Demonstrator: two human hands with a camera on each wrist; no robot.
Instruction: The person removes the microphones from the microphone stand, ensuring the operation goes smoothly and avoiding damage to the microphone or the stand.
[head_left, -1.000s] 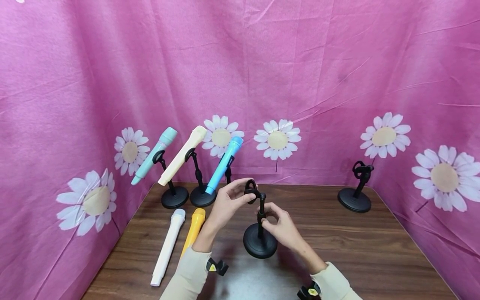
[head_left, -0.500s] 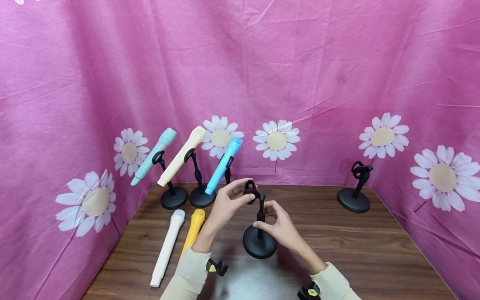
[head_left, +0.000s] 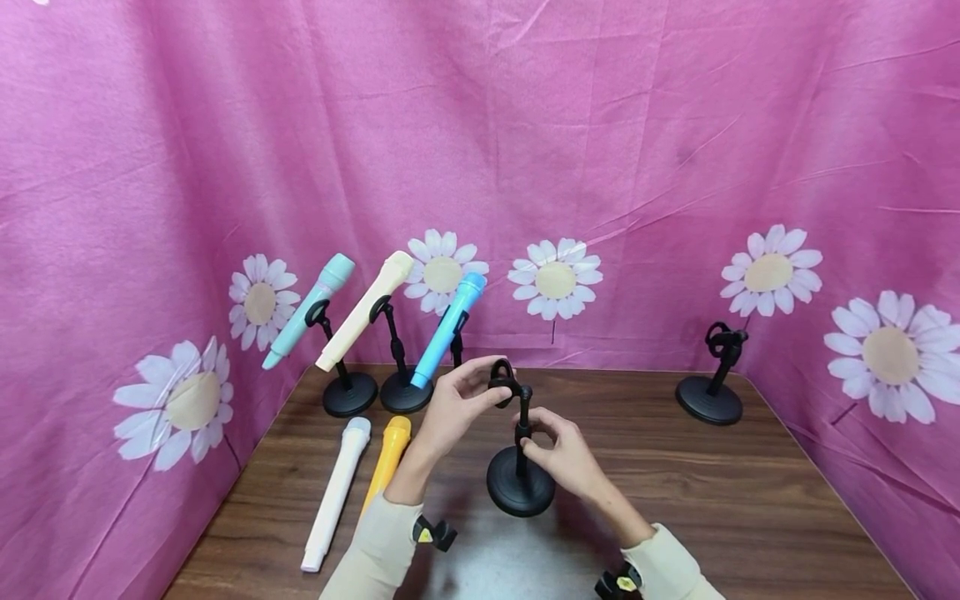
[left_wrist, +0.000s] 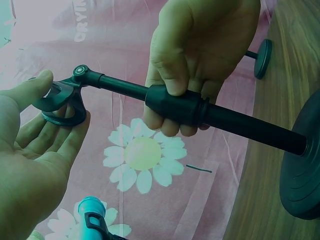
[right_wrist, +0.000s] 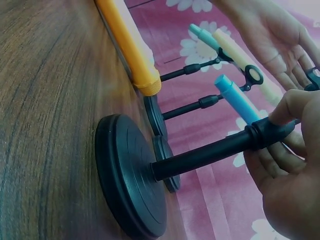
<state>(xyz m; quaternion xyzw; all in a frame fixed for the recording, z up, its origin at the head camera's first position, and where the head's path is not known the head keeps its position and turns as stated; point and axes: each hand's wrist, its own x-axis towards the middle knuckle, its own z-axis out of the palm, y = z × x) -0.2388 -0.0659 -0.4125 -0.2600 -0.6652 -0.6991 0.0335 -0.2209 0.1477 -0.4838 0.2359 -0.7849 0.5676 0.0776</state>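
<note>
A black microphone stand with a round base stands upright on the wooden table in front of me. My left hand pinches the clip at its top between thumb and fingers. Lower down, my right hand grips the collar midway along the pole, thumb on one side and fingers behind. The clip holds no microphone. Near my left forearm lie a white microphone and a yellow microphone, the latter partly hidden by the arm.
Three stands at the back left hold a mint microphone, a cream microphone and a blue microphone. Another black stand is at the back right. A pink flowered curtain surrounds the wooden table.
My right thumb shifted down the pole half a second ago and is now back up at the collar. The left hand and the stand have stayed in place.
</note>
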